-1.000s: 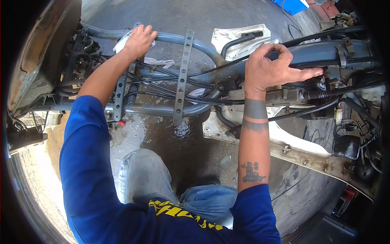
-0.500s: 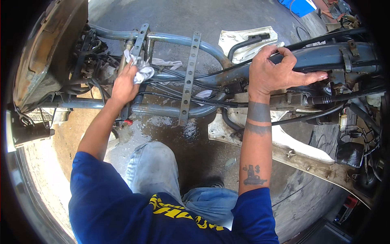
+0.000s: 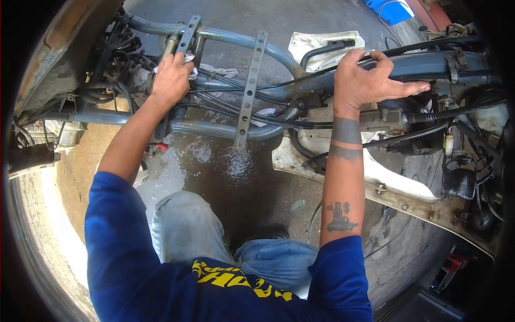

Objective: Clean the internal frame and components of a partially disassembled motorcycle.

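Note:
My left hand (image 3: 173,80) is closed around a crumpled white rag (image 3: 192,68). It presses the rag against the cross tube and flat bar (image 3: 190,38) of a blue-grey motorcycle frame (image 3: 236,38); the bar has a row of holes. My right hand (image 3: 370,80) grips the thick main frame tube (image 3: 418,74) farther right. Its fingers curl over the far side beside the black cables, the tips partly hidden, and its thumb stretches along the near side. A second perforated bar (image 3: 251,88) crosses the frame between my hands.
More white cloth (image 3: 221,71) lies beyond the cables. White body panels (image 3: 402,180) sit under and beside the frame. A rusty, dark panel (image 3: 59,59) rises at the left. Wet patches (image 3: 236,165) mark the concrete floor, and a blue box (image 3: 390,11) stands far right.
My left hand has shifted slightly up and away with the rag, which is now mostly covered by my fingers. The right hand keeps its hold on the tube; the view has shifted slightly.

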Demonstrator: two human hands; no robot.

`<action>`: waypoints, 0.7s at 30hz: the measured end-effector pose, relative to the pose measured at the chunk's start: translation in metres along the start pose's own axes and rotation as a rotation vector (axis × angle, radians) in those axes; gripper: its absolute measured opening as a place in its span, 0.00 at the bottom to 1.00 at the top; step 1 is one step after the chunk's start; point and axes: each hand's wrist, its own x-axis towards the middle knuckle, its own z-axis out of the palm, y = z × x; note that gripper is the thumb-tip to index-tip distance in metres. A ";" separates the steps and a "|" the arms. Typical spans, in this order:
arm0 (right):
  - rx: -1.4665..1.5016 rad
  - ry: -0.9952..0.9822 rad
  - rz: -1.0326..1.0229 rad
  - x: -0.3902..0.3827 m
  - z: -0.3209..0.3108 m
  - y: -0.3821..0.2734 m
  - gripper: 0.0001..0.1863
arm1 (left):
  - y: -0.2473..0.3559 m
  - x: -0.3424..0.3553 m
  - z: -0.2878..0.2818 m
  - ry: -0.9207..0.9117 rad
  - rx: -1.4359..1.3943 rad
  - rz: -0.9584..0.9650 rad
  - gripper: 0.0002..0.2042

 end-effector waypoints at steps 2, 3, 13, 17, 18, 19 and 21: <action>-0.024 0.019 -0.022 -0.001 0.001 -0.001 0.12 | -0.002 0.010 0.003 -0.052 0.071 0.139 0.10; -0.021 0.018 0.004 0.002 0.002 0.001 0.12 | 0.001 0.017 0.007 -0.060 0.142 0.224 0.08; -0.004 0.046 0.045 -0.002 0.005 -0.002 0.12 | 0.036 0.043 0.028 -0.463 0.360 0.224 0.08; -0.031 0.050 0.010 -0.001 0.002 0.001 0.13 | 0.041 0.038 -0.013 -0.517 -0.064 0.154 0.10; -0.038 0.046 0.014 -0.001 0.002 0.001 0.13 | 0.042 0.033 -0.023 -0.465 -0.239 0.123 0.10; -0.039 0.051 0.009 0.001 0.000 -0.003 0.10 | 0.044 0.020 -0.035 -0.392 -0.345 0.134 0.12; -0.065 0.053 -0.018 0.001 0.000 0.006 0.09 | 0.067 -0.011 -0.047 -0.344 -0.390 0.150 0.16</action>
